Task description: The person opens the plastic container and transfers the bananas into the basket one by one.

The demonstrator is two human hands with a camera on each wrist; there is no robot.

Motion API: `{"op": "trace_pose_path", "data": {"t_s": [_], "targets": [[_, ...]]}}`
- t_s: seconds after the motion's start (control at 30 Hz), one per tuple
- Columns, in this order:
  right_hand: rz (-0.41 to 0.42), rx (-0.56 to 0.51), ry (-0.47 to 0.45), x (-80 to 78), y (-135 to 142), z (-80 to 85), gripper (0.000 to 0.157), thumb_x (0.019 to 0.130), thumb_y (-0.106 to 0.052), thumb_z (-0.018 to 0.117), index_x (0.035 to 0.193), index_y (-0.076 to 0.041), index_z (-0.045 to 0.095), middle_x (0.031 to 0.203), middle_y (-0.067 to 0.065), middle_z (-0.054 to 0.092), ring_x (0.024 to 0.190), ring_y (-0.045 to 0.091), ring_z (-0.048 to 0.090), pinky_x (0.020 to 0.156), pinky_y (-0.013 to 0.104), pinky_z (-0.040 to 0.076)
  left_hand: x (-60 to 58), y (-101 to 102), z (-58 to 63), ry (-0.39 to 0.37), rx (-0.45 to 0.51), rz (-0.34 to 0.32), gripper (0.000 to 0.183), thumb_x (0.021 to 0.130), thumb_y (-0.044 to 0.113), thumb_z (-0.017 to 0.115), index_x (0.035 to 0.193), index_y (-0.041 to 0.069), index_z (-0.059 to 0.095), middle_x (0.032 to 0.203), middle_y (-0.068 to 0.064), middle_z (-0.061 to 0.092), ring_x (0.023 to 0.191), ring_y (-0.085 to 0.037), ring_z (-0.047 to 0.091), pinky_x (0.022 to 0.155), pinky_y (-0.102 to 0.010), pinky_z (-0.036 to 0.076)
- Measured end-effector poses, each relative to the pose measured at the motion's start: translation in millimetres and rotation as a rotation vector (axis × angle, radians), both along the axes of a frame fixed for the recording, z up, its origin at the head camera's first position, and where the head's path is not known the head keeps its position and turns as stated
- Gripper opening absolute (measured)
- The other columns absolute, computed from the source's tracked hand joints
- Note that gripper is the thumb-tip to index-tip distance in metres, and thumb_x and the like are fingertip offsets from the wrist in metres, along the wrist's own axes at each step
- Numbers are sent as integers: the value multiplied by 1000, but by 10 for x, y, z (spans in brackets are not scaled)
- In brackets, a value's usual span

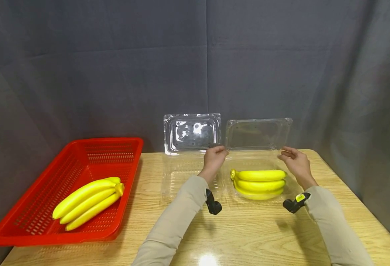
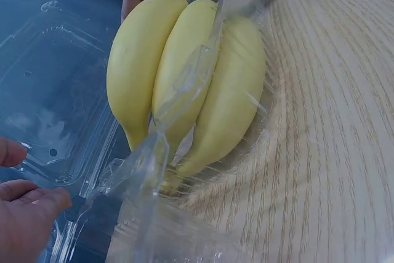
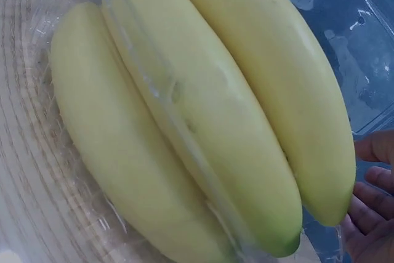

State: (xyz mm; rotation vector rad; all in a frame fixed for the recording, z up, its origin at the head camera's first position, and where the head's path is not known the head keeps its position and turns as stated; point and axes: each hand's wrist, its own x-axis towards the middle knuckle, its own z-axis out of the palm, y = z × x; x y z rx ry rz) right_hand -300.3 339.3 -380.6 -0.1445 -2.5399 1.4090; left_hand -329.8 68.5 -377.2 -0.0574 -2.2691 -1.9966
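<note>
A bunch of yellow bananas (image 1: 259,181) lies in the base of a clear plastic clamshell container (image 1: 229,190), whose lid (image 1: 258,135) stands raised behind it. My left hand (image 1: 214,159) is at the left end of the fold between lid and base. In the left wrist view its thumb (image 2: 9,153) and fingers (image 2: 37,204) are apart beside the clear plastic. At the right end of the fold is my right hand (image 1: 296,164), fingers loosely bent. The right wrist view shows this hand (image 3: 372,204) close to the banana tips, partly hidden behind them.
A second clear clamshell container (image 1: 173,177) stands to the left with its lid (image 1: 192,133) raised. Farther left, a red plastic basket (image 1: 128,199) holds another banana bunch (image 1: 88,201). A grey curtain (image 1: 148,74) hangs behind the wooden table (image 1: 241,236).
</note>
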Motion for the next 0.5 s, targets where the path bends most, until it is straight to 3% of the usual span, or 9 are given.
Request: {"op": "trace_pose_path", "data": {"t_s": [0.5], "targets": [[-24, 1, -1, -43, -66, 38, 52, 99, -22, 54, 141, 7, 43, 136, 28, 49, 127, 43, 44, 102, 52, 37, -15, -39, 13, -34, 4, -4, 36, 90, 16, 66, 121, -1, 65, 112, -13, 68, 103, -25, 64, 87, -32, 51]]}}
